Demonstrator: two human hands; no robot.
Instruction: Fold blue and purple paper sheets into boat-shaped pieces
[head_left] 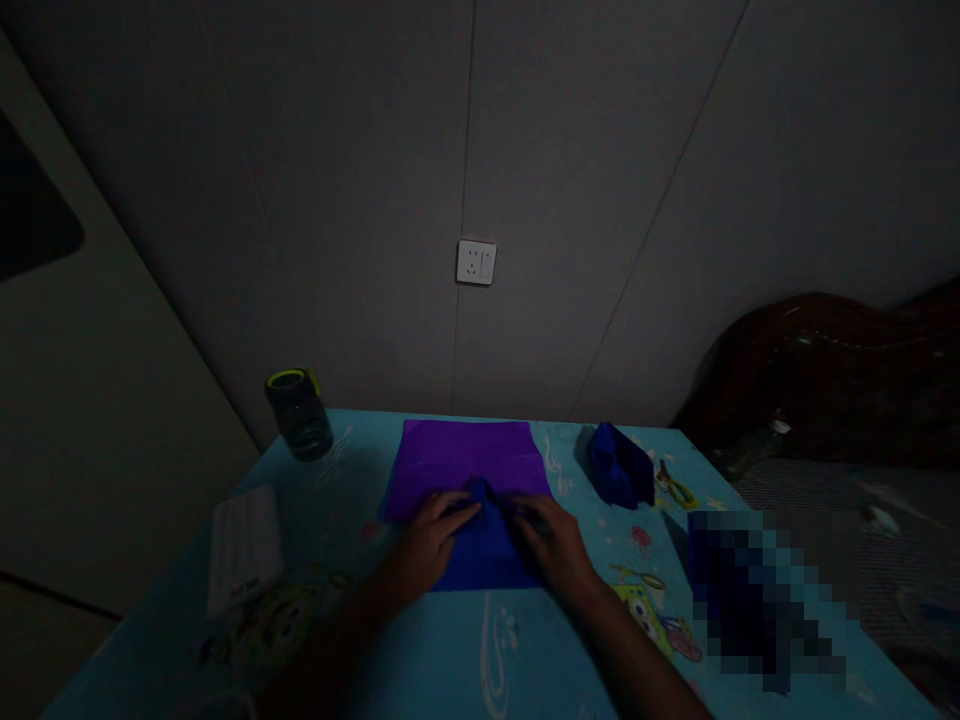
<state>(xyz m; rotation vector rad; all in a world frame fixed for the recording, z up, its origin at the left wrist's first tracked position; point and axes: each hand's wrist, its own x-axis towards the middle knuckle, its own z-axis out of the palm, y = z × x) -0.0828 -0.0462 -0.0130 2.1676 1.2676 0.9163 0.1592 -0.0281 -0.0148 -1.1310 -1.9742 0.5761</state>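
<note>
A blue sheet of paper (pixel 480 570) lies in the middle of the table, with a raised fold standing up between my hands. My left hand (pixel 431 535) has its thumb and fingers closed at the left side of that fold. From the other side, my right hand (pixel 553 545) grips the paper with curled fingers, partly hidden in shadow. Just behind, a creased purple sheet of paper (pixel 469 445) lies flat, and the blue paper meets its front part. The dim light hides exactly where the fingertips touch.
A dark cup with a yellow-green rim (pixel 300 415) stands back left, behind a white ribbed box-like object (pixel 246 550). Back right sits a folded blue paper shape (pixel 619 468). The patterned light-blue table (pixel 517 660) ends at a grey wall (pixel 360 250) with a socket (pixel 476 262).
</note>
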